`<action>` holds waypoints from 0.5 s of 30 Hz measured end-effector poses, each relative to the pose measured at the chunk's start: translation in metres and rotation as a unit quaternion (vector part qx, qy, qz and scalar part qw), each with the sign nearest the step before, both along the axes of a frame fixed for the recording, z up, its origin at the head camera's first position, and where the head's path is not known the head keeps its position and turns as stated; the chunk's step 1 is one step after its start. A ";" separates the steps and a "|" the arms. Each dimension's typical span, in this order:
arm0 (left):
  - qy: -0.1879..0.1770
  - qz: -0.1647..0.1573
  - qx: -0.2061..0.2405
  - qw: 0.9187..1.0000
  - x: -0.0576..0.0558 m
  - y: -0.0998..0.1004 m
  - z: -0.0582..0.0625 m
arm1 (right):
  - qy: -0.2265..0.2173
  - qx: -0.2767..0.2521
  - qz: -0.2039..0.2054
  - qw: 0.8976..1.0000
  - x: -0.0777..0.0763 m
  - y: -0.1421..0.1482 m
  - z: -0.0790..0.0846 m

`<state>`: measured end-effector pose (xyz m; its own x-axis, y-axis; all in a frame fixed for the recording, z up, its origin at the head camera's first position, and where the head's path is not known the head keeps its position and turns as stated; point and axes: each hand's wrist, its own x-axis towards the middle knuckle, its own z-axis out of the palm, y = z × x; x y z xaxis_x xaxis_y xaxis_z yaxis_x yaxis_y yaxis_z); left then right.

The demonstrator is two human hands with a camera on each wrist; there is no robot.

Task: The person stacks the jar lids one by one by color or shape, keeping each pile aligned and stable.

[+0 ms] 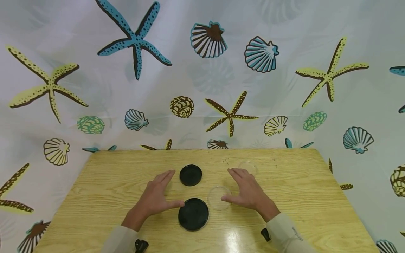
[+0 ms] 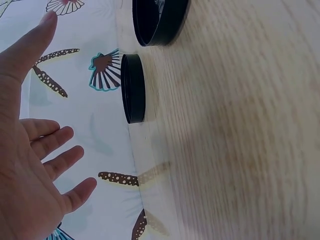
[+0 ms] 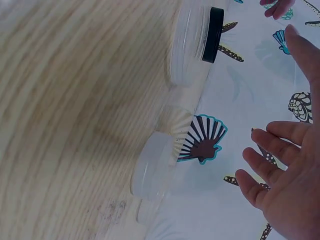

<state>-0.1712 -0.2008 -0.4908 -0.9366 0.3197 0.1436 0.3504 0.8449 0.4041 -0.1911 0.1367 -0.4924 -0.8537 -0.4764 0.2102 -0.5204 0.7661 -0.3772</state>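
Cloth (image 1: 177,77) hangs behind table (image 1: 303,196). On table: far lid (image 1: 190,175) behind near lid (image 1: 193,215); near dish (image 1: 216,201) right of near lid, slightly behind; far dish (image 1: 251,167) farther back, right.

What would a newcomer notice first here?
Probably the cloth printed with starfish and shells, filling the background. Next, the larger black disc and, behind it, the smaller black disc on the table, with the left hand and right hand open on either side.

Pale cream sleeves (image 1: 286,232) show at the frame's bottom. Dark lettering (image 1: 296,233) marks the right one. Small black fittings (image 1: 141,245) sit beside both.
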 end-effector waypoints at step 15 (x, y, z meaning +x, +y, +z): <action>-0.007 -0.003 0.000 1.000 0.006 0.005 -0.008 | -0.009 -0.004 0.020 1.000 0.005 -0.013 -0.008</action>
<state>-0.1656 -0.1956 -0.4988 -0.9363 0.3261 0.1307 0.3505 0.8426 0.4089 -0.1859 0.1238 -0.5008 -0.8375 -0.5088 0.1991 -0.5439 0.7414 -0.3932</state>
